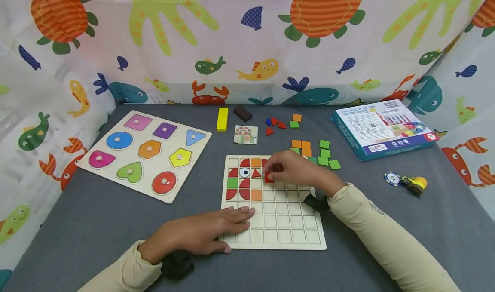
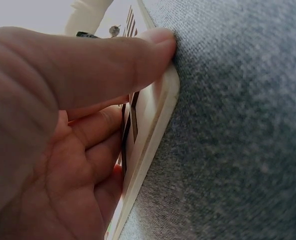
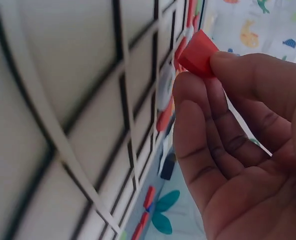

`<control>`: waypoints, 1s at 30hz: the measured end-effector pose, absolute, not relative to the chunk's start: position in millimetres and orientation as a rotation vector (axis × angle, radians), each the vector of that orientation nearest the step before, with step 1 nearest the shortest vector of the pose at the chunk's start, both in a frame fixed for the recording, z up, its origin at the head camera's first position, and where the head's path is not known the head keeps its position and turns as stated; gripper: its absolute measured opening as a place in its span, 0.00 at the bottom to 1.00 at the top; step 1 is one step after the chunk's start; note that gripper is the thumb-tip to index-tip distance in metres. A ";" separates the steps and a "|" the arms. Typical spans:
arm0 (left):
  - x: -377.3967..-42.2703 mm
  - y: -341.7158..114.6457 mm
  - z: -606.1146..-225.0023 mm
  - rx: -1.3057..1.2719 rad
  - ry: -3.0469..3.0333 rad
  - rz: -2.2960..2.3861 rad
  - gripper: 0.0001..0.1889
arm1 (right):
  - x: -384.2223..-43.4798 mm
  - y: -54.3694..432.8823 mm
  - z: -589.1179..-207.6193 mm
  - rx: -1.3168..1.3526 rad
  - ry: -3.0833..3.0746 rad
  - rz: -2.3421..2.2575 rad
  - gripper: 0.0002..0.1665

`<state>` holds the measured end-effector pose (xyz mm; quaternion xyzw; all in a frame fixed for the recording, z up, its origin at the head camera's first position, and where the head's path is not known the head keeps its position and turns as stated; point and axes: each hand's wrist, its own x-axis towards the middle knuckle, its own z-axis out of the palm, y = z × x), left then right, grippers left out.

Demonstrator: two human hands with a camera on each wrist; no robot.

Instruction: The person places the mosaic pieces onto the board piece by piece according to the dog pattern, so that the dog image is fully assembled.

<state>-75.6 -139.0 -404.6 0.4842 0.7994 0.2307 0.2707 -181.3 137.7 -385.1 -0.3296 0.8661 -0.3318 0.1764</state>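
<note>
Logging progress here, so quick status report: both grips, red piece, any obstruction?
Left grip resting on the board's near left corner. Right grip pinching the red piece over the grid. No obstruction evident at the piece.

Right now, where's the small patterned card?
Head view, near centre: the small patterned card lies between the grid board and the dark brown block, with the yellow block to its upper left.

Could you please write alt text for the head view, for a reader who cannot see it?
A right hand pinches a red piece at a gridded board partly filled with colored pieces, while the left hand rests on its near left part. A knobbed shape puzzle lies to the left and a box to the right.
</note>
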 end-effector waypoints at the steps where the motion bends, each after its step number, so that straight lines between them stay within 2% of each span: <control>1: -75.8 -139.2 -404.7 1.311 2.156 0.620 0.35 | -180.3 136.8 -386.7 -0.936 2.446 -0.934 0.07; 19: -74.8 -139.8 -403.0 1.271 2.150 0.621 0.35 | -161.2 117.5 -389.5 -0.885 2.596 -0.763 0.06; 30: -76.0 -140.3 -404.0 1.301 2.147 0.622 0.35 | -177.6 124.6 -384.8 -0.811 2.622 -0.822 0.06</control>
